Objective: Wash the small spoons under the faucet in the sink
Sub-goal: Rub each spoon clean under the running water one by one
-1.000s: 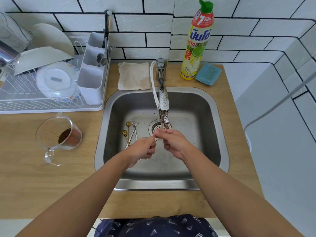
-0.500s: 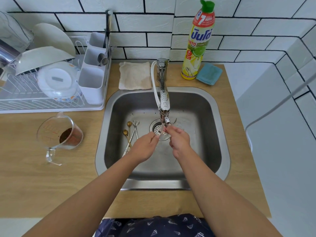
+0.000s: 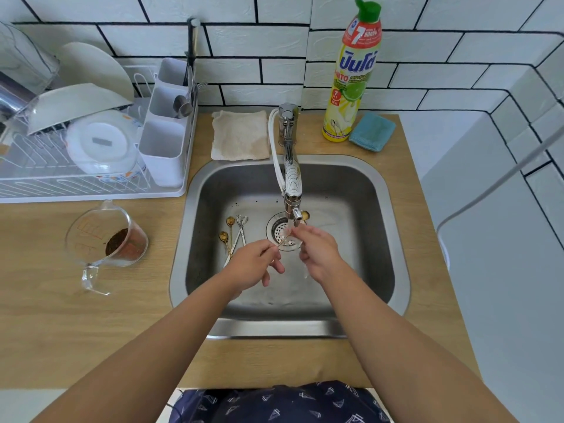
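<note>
Spoon in hand [image 3: 282, 242]: thin, stiff and light; likely slippery when wet, so best pinched along the handle.
Left hand [image 3: 254, 264]: grip pinches the handle end.
Right hand [image 3: 319, 250]: fingers curl at the bowl end under the faucet [image 3: 292, 178]; contact unclear.
Waiting spoons [image 3: 235, 236]: on the sink [image 3: 393, 239] floor, left of the drain [image 3: 279, 230].
Room: sink walls close; the open floor to the right is free.

The held spoon [image 3: 285, 239] is mostly hidden: its handle vanishes inside the left hand [image 3: 254, 264], its bowl behind the faucet [image 3: 291, 178] tip. The dish rack [image 3: 91, 190] runs off the left edge.
</note>
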A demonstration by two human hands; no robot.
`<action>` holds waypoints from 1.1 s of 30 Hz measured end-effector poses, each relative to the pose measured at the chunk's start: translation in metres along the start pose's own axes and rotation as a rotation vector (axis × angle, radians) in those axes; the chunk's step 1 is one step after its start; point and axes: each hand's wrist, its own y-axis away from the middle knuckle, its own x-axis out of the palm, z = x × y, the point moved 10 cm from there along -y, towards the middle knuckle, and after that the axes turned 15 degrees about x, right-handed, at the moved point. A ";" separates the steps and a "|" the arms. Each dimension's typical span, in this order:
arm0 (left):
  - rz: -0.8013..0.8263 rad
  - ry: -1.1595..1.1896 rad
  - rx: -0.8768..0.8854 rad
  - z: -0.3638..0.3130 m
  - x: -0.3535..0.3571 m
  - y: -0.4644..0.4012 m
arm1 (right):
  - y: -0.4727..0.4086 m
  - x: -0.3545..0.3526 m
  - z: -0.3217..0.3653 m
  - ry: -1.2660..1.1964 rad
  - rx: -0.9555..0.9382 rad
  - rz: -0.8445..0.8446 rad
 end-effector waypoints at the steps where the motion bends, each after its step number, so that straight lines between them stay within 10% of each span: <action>1: -0.004 0.003 0.004 -0.001 -0.001 0.001 | -0.003 -0.004 0.004 -0.038 -0.006 -0.028; 7: 0.008 -0.013 0.009 0.000 -0.007 0.002 | 0.006 0.026 -0.019 0.296 0.018 0.142; 33: 0.026 0.217 -0.182 0.005 0.012 0.003 | 0.007 0.024 -0.023 0.193 0.047 0.148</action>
